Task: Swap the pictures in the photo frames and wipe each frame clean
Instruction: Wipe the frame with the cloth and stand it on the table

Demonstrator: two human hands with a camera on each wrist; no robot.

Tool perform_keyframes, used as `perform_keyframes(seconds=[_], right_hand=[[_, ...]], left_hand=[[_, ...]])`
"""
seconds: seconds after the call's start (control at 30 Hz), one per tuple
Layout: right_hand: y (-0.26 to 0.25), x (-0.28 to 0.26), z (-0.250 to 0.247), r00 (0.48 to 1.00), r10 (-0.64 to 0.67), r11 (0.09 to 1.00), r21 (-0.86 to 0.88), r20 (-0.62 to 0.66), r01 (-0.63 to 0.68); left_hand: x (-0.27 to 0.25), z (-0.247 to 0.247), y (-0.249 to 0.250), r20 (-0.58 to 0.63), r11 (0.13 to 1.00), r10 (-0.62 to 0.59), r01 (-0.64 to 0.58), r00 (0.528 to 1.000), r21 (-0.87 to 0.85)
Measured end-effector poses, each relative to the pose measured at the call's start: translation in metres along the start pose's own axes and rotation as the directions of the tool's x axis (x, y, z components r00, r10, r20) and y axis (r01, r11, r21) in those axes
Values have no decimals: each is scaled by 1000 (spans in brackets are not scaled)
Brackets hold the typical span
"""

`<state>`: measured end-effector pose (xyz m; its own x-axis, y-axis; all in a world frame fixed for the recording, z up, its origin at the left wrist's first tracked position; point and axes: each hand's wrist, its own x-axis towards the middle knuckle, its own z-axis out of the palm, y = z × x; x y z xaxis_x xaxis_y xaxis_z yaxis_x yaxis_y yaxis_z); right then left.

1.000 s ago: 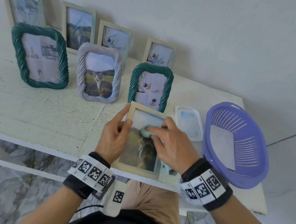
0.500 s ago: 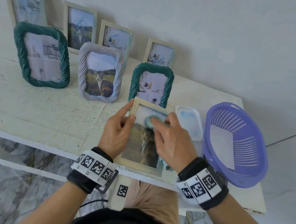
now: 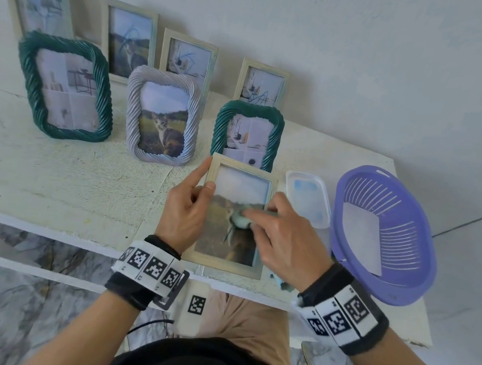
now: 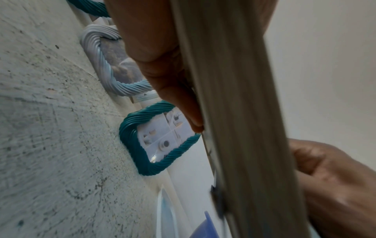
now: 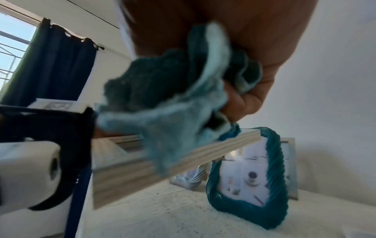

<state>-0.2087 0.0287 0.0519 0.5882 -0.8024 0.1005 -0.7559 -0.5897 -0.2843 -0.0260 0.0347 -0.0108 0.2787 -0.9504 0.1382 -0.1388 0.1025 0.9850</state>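
A pale wooden photo frame (image 3: 228,266) with a cat picture is held tilted above the table's front edge. My left hand (image 3: 187,210) grips its left side, thumb on the front and index finger along the rim; the left wrist view shows the frame's edge (image 4: 240,112) close up. My right hand (image 3: 282,235) holds a bunched light-blue cloth (image 3: 242,219) pressed on the glass near the middle. In the right wrist view the cloth (image 5: 173,99) hangs from curled fingers over the frame (image 5: 130,170).
Several other frames stand behind: a big green twisted one (image 3: 66,87), a grey twisted one (image 3: 162,116), a small green one (image 3: 248,133), and plain ones against the wall. A clear plastic lid (image 3: 307,198) and a purple basket (image 3: 382,234) sit at the right.
The right hand has slid the cloth from the upper part of the glass down and to the right, toward the middle. The left hand keeps its grip on the frame.
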Motion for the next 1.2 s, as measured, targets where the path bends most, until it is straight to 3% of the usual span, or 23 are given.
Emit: perform_keyframes(seconds=[0.1,0.27,0.4,0.57,0.73,0.9,1.03,1.2], right_hand=[[-2,5,1,996,44,999,-26,-72,-46],[-5,-10,5,996,-49,998,47,80,45],[5,3,-2,998,21,1000,-18,-53,-22],[-13,-17,6,987,-107,992,75,117,98],[3,-2,0,998,23,1000,11,-59,-22],[-13,-19,3,987,-104,992,83,122,94],[-3,-2,-1,1000,-15,1000,17,-27,16],[-23,-22,7,979,-130,989,85,158,118]], left_hand=[[4,1,2,1,1000,18,-18,1000,6],[2,-4,-1,36,1000,-8,7,999,9],[1,0,-2,34,1000,3,-3,999,14],[1,-4,1,29,1000,10,-11,1000,30],[1,0,1,36,1000,20,-21,999,4],[1,-9,-7,48,999,-25,27,999,-22],[0,-7,-11,36,999,-40,41,999,-25],[-2,-10,-8,36,1000,-31,31,999,2]])
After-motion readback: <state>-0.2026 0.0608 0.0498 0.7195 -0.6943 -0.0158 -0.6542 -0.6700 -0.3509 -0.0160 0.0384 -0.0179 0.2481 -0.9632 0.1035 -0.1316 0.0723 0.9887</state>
